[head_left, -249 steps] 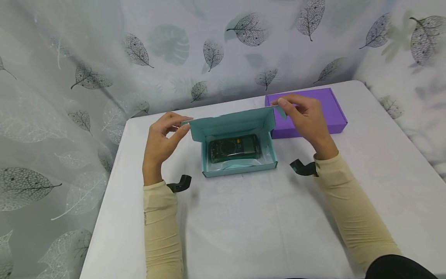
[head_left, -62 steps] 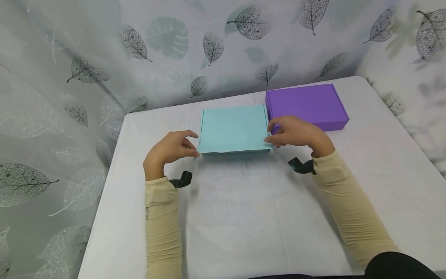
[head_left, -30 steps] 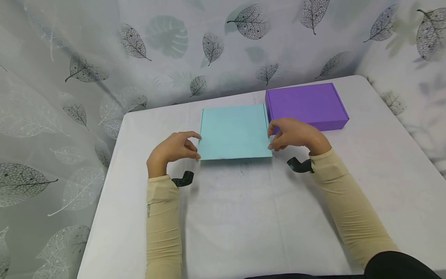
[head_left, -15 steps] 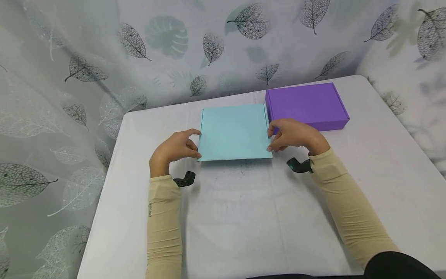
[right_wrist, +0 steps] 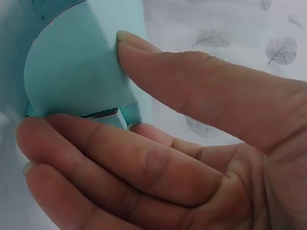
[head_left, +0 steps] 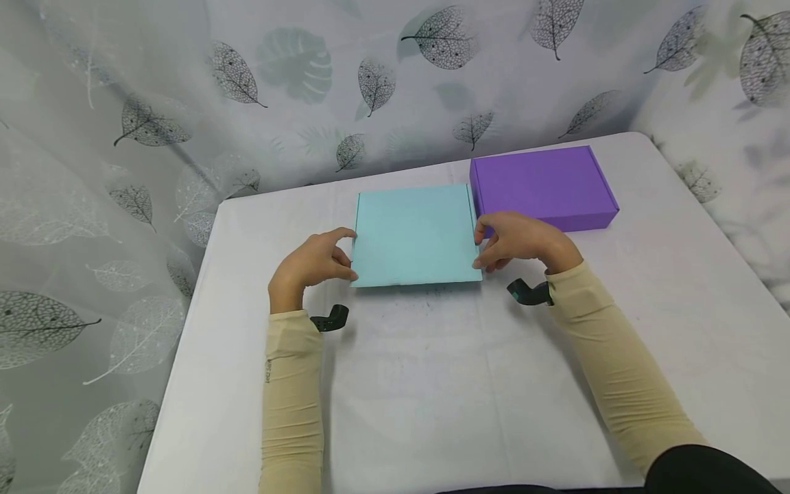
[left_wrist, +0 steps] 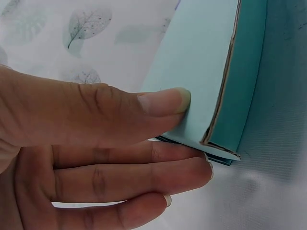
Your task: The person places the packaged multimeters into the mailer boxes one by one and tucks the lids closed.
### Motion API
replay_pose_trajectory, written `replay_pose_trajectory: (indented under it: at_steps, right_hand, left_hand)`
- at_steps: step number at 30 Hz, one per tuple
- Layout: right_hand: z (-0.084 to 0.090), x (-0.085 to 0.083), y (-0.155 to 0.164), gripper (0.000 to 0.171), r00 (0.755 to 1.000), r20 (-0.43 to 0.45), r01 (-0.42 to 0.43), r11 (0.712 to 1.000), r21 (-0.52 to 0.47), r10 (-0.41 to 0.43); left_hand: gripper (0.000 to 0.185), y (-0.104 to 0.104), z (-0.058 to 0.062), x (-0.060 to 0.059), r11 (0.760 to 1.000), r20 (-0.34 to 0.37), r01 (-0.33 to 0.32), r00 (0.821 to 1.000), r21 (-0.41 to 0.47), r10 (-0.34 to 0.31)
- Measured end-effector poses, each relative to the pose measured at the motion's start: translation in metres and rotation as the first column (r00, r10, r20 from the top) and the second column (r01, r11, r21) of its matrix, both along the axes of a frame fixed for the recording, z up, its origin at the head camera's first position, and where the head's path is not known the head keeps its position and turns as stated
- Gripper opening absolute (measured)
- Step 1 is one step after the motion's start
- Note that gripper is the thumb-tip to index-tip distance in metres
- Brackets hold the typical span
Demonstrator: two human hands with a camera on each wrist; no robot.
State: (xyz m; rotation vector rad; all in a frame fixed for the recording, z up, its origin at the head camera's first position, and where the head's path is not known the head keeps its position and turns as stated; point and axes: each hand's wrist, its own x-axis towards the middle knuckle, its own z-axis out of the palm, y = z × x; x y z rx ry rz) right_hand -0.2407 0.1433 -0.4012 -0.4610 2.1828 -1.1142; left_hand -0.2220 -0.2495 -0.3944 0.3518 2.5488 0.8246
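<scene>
A closed teal cardboard box (head_left: 415, 233) lies flat on the white table (head_left: 432, 384). My left hand (head_left: 345, 257) pinches its front left corner, with the thumb on the lid and the fingers against the side; the left wrist view shows this teal box (left_wrist: 211, 62) and my left hand (left_wrist: 192, 129) close up. My right hand (head_left: 484, 243) pinches the front right corner the same way. In the right wrist view the thumb of my right hand (right_wrist: 72, 81) presses a rounded flap of the teal box (right_wrist: 72, 72) and the fingers lie under it.
A closed purple box (head_left: 543, 185) sits right behind and to the right of the teal one, nearly touching it. A leaf-patterned curtain (head_left: 382, 89) hangs behind the table and along the left side. Black camera mounts (head_left: 330, 319) stick out at both wrists.
Several seconds ago the teal box stood open with a dark meter inside; its lid is now down. Over the last second both hands stay at the front corners and barely move.
</scene>
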Motion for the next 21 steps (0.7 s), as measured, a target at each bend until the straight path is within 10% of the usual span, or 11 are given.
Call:
replay_pose_trajectory:
  at_steps: [21]
  right_hand:
    - [-0.0037,-0.0013,-0.0006,0.046,1.000,0.022,0.008,1.000,-0.007,-0.007]
  left_hand:
    - [0.092,0.0047,-0.0035,-0.0013,1.000,-0.017,-0.008,1.000,-0.025,0.008]
